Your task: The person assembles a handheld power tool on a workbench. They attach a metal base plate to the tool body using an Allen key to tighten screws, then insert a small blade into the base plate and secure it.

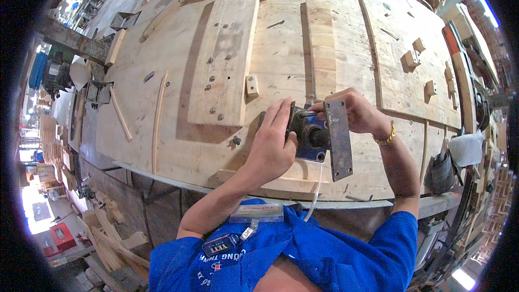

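Over the near edge of the workbench I hold a blue-and-black power tool [312,139], tilted on its side. A dark, flat metal plate [339,140] with small holes stands at its right side, and a thin white cord [317,192] trails toward my body. My left hand [274,143] grips the tool's left side, fingers long against a dark plate edge and thumb on the near side. Closed and bent, my right hand [354,109] reaches its fingertips behind the metal plate, beside a small shiny rod [308,113] at the tool's far side. The plate partly hides what those fingers pinch.
A thick wooden board [226,57] with bolts lies on the plywood workbench [178,151], a small drilled block [252,86] beside it. Wooden strips [323,48] lie farther back. Small blocks [412,58] sit at right. A grey cloth or bag [440,173] hangs at the right edge.
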{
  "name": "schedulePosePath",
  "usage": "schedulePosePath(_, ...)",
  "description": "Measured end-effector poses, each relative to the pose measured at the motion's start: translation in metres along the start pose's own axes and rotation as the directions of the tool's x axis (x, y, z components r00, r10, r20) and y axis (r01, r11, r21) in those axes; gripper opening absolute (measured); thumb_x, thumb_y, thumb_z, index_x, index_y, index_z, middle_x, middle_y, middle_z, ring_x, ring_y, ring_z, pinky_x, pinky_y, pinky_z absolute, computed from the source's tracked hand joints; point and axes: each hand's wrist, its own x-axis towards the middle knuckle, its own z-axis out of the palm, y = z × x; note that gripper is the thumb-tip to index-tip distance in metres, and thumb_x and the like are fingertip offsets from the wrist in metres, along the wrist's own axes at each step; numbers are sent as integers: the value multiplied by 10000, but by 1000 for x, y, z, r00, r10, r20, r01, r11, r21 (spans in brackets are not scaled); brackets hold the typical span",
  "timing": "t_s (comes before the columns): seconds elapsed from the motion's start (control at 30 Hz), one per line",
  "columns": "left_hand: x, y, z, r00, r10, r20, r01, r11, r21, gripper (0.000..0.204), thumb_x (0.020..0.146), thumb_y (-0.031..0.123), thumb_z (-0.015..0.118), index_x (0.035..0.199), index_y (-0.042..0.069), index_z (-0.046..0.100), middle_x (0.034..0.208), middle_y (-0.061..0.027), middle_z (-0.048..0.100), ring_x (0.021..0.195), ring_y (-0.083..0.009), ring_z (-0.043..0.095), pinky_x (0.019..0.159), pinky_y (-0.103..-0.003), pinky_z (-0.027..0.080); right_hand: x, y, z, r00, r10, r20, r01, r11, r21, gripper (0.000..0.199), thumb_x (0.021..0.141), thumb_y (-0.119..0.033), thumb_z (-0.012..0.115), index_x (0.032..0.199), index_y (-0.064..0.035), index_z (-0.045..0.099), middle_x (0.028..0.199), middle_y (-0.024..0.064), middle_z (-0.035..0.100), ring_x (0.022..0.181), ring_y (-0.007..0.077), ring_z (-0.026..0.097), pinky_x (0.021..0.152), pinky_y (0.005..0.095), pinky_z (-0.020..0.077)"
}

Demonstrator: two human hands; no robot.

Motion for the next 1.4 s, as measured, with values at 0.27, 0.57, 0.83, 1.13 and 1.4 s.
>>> schedulePosePath(0.27, -16, -8, 11, 981, 175, -78, -170, 983, 72, 659, 814, 199, 643, 1331, -84, 349, 1367, -251, 379, 1273, -394, 368, 1072, -399, 285, -30, 31, 20, 907, -327, -265, 136, 823, -552, 248, 740, -168, 709, 950, -37, 693, 675, 39, 566, 546, 165, 520, 513, 320, 404)
schedulePosePath(0.57, -7, -36, 30, 898, 423, -121, -412, 905, 106, 556, 867, 111, 527, 1328, -121, 321, 1355, -299, 379, 1224, -419, 431, 1026, -425, 355, -41, 35, 32, 829, -371, -417, 18, 764, -644, 325, 658, -245, 696, 926, -64, 664, 647, 31, 517, 521, 197, 497, 480, 331, 373)
schedulePosePath(0.83, -5, -41, -20, 910, 405, 83, -404, 914, -38, 663, 859, 73, 514, 1382, -124, 158, 1357, -348, 323, 1171, -474, 437, 976, -428, 396, -19, 27, 30, 848, -435, -303, 84, 676, -732, 310, 590, -156, 699, 871, -54, 618, 723, 48, 588, 537, 210, 534, 498, 332, 423)
schedulePosePath(1.13, 9, -67, -74, 934, 322, 155, -299, 942, -155, 645, 851, 74, 550, 1424, 21, 259, 1194, -253, 541, 1099, -327, 548, 943, -350, 414, 24, -25, 32, 933, -327, -150, 95, 625, -775, 383, 668, -130, 680, 1027, -57, 570, 742, 54, 571, 570, 210, 571, 500, 335, 459)
schedulePosePath(1.4, 39, -205, -158, 983, -180, -26, 120, 750, -651, 348, 893, 155, 588, 1196, -12, 548, 1048, -48, 629, 897, -130, 587, 808, -265, 471, 216, -54, 65, 987, -94, 131, 156, 349, -924, 185, 866, -129, 503, 1030, -100, 581, 713, 98, 608, 685, 265, 648, 561, 377, 510)
